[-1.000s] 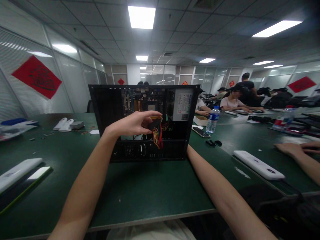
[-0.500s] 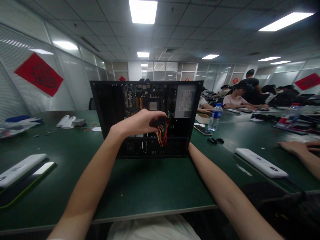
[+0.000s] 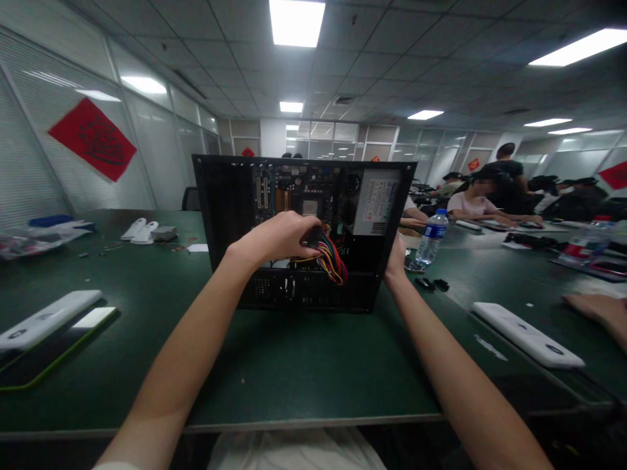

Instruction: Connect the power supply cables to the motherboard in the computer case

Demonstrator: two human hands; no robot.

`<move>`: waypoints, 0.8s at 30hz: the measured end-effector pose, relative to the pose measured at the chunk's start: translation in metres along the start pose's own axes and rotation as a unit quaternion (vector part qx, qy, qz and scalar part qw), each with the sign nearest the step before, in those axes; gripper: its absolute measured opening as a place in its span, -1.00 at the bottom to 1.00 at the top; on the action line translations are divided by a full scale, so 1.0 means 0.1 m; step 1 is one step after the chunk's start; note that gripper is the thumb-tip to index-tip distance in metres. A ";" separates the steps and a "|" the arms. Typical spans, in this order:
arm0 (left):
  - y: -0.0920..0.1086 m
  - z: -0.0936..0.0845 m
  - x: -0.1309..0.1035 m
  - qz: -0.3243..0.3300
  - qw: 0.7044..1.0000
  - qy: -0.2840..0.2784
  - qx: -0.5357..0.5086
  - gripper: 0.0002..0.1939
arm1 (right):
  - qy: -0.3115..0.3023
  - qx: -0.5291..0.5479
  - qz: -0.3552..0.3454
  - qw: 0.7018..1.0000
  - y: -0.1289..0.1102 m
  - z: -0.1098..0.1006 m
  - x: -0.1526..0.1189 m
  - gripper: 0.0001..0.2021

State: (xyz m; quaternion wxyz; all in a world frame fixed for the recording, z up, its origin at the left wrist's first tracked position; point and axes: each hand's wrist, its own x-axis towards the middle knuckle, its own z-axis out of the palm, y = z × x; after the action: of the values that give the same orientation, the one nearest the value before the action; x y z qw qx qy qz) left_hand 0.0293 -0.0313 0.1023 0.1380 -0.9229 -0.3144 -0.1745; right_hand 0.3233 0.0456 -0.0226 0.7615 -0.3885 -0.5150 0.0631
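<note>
A left hand (image 3: 289, 235) pinches bundled multicoloured wires (image 3: 336, 262) at an open black metal computer case (image 3: 353, 299), upright on a green table (image 3: 313, 372); the right hand (image 3: 396, 260) touches its side, grip unclear. Cable handling apparently calls for steadiness.

Case (image 3: 225, 215) looks like matt black metal, pretty smooth, and the power supply (image 3: 377, 202) is dull grey metal with a paper-looking label. Surface (image 3: 313, 378) is smooth dark green with a soft sheen, bottle (image 3: 432, 238) is glossy clear plastic.
</note>
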 end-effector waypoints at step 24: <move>-0.11 0.14 0.04 0.005 0.992 0.002 -0.126 -0.47 | 0.072 -0.243 -0.100 0.962 -0.02 -0.02 -0.47 -0.49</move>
State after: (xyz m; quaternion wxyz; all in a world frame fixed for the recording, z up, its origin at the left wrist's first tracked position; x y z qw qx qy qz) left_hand 0.0284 -0.0157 0.0926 0.0222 -0.9341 -0.2849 -0.2140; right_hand 0.3026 0.0197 -0.0563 0.6819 -0.5115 -0.4949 -0.1686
